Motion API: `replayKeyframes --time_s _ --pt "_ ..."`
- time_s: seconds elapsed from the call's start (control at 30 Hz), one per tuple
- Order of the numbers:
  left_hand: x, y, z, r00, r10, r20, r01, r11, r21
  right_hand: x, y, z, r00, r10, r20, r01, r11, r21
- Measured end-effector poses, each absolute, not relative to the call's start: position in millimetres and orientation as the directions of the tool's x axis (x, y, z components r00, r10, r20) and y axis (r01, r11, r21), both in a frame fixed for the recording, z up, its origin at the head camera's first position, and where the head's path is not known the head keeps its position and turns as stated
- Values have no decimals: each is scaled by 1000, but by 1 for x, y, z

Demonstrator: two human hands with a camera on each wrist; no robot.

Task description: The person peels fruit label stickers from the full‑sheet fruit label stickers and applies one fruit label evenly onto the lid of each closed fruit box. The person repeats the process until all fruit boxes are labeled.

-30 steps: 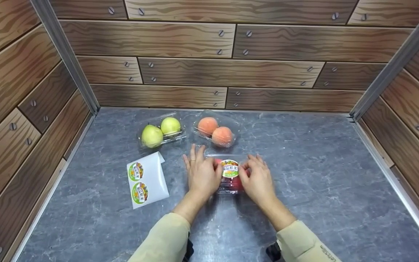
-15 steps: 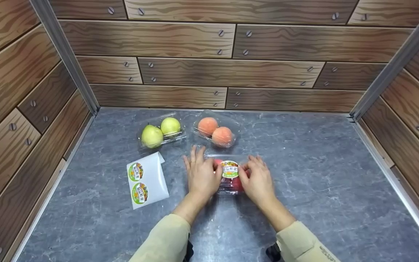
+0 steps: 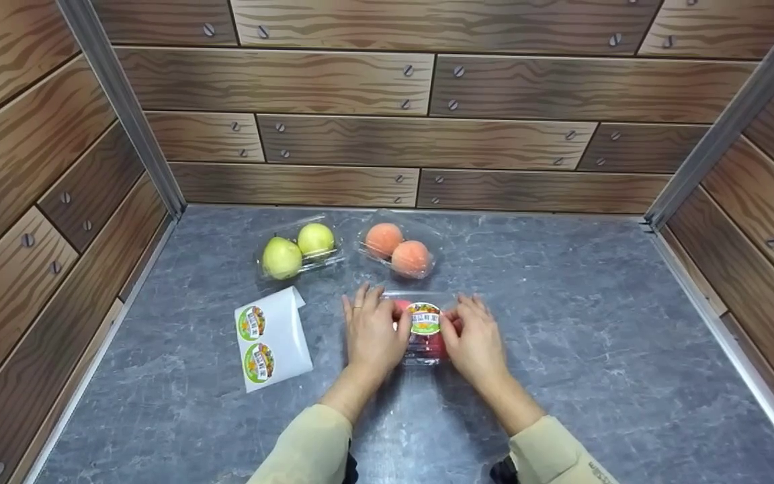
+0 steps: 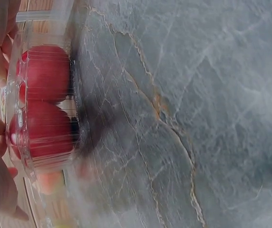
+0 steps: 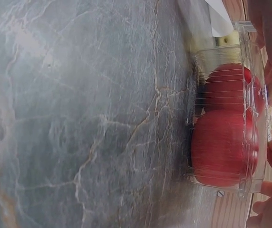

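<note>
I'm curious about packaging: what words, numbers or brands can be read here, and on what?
No text can be read for certain.
Round label over clear box: dark characters, too small.
Far label on white sheet: likewise.
Near label: likewise.
Right sleeve: lettering cut off, blurred.

- From the right hand (image 3: 478,343), passage lies open to the worktop (image 3: 629,323)'s right edge.
- Green-fruit clamshell (image 3: 324,261) and peach clamshell (image 3: 425,232) obstruct toward the back edge.
- Sticker sheet (image 3: 286,343) obstructs toward the left edge.

The head view looks forward and down across the bench (image 3: 602,349); the wrist views, low, close and turned sideways, share the clear clamshell (image 4: 27,157), at frame left and frame right respectively.
</note>
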State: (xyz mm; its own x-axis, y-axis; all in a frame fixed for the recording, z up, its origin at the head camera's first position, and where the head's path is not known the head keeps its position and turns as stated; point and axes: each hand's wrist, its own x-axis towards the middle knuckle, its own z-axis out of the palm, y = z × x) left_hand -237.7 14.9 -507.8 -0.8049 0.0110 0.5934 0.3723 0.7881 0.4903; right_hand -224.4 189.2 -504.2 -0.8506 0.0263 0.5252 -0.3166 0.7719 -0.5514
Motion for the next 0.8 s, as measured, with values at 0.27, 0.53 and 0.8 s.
replayKeyframes --time_s 0.27,0.53,0.8 --pt "-238 14 -508 -808 50 587 359 832 424 -224 188 -505 -843 34 536 -317 774 -548" --pt "-239 13 -508 -804 88 588 355 864 357 -224 188 -506 -823 4 568 -343 793 -503" --pt "-240 10 -513 -823 92 561 334 876 347 -224 192 -511 -844 -47 535 -321 842 -433"
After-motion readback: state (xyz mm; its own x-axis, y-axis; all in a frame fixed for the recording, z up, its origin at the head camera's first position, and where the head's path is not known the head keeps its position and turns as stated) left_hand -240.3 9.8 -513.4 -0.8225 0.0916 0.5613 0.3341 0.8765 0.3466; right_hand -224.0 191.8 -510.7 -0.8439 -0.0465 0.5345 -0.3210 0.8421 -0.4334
